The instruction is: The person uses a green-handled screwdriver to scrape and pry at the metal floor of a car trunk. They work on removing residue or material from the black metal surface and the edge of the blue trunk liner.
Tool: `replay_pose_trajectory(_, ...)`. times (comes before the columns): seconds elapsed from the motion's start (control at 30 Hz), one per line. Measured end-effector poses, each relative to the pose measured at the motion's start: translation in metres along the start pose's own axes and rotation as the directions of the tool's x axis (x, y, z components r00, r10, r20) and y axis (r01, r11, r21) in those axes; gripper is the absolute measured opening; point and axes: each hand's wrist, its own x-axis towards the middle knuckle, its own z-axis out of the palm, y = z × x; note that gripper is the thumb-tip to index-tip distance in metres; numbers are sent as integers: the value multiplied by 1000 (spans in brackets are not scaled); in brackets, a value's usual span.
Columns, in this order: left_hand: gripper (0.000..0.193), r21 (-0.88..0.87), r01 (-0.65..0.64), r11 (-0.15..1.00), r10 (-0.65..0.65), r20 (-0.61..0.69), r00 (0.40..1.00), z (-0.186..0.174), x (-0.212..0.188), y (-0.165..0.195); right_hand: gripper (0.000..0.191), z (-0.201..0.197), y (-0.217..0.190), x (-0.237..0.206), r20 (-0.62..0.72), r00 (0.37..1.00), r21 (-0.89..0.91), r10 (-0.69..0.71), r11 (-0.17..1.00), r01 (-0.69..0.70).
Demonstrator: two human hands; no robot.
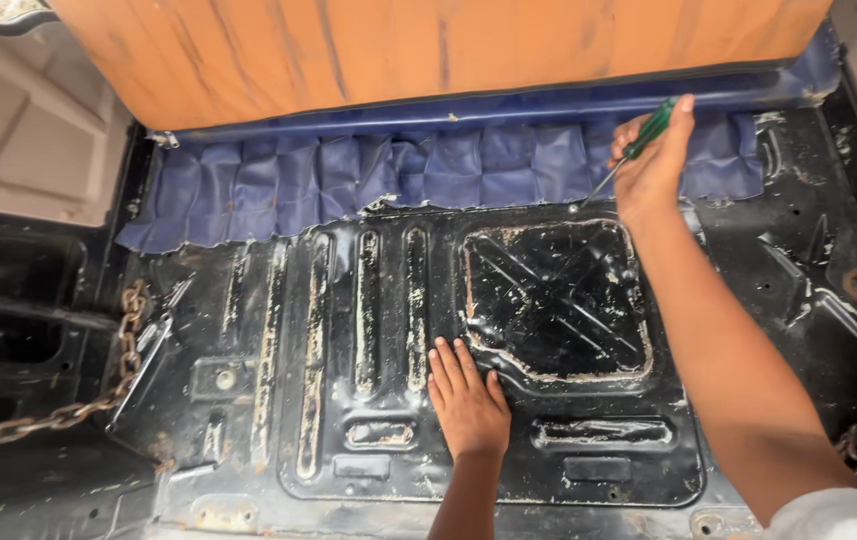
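Screwdriver [638,150] with green handle, gripped in closed right hand [653,170] just above the square black cover panel [553,300], at its upper right corner. Long axis slanted: handle up and right, thin shaft down and left, tip close to the panel's top edge, contact not clear. Left hand [468,400] flat, fingers spread, pressing just below-left of that panel. Panel apparently seated, nothing lifted; prying or unscrewing seemingly only at the start

There are no packages, no labels, no signs and no screens to see here.
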Motion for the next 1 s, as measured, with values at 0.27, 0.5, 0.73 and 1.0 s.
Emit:
replay_pose_trajectory(0.27,66,14,10,1000,-10,6,1000,4,2,1,65,-2,2,0,14,1000,125,16,992,-18)
replay_pose_trajectory(0.5,65,17,5,1000,-5,-6,1000,5,2,0,68,-8,6,-1,6,999,141,39,989,-40)
replay_pose_trajectory(0.73,66,27,16,1000,-18,54,998,3,4,1,65,-11,11,3,14,1000,76,17,997,-18)
replay_pose_trajectory(1.0,66,27,26,999,-28,79,997,2,5,1,65,-9,11,2,9,1000,69,29,997,-29)
